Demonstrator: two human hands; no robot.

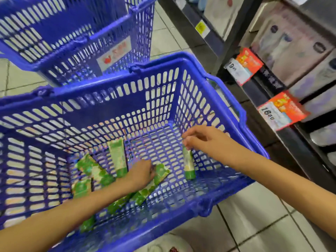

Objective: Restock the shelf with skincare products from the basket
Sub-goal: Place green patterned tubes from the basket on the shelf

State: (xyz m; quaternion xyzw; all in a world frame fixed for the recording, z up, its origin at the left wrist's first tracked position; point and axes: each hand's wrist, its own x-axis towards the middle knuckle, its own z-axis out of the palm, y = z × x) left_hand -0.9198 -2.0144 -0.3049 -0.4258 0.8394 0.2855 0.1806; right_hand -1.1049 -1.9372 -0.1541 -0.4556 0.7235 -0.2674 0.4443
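A blue basket (91, 91) filled the middle of the view, standing on a pale tiled floor (254, 224). Both of the person's bare forearms reached down into it from the 6 o'clock side.

The right hand (201, 140) hung close to the basket's wall at 3 o'clock. Its thumb and fingertips were pinched together on the top end of a green tube (189, 164). The tube stood nearly upright with its green cap down near the mesh bottom; whether the cap touched the bottom could not be told.

The left hand (141, 173) was low in the centre of the basket, its fingers curled onto the upper end of a green carton (160, 174) that lay slanted on the bottom. More green skincare packs lay loose on the basket floor toward 9 o'clock of that hand. A second tube (118, 155) pointed toward 12 o'clock, with two further cartons (92, 170) (81, 188) just beside it. Other green packs were partly hidden under the left forearm.

A second blue basket (72, 42) stood behind the first at 11 o'clock. The dark shelf (227, 57) ran along the 1 to 4 o'clock side. It held blurred pale packages (291, 51), and two red and white price tags (243, 67) (280, 110) hung on its edges.
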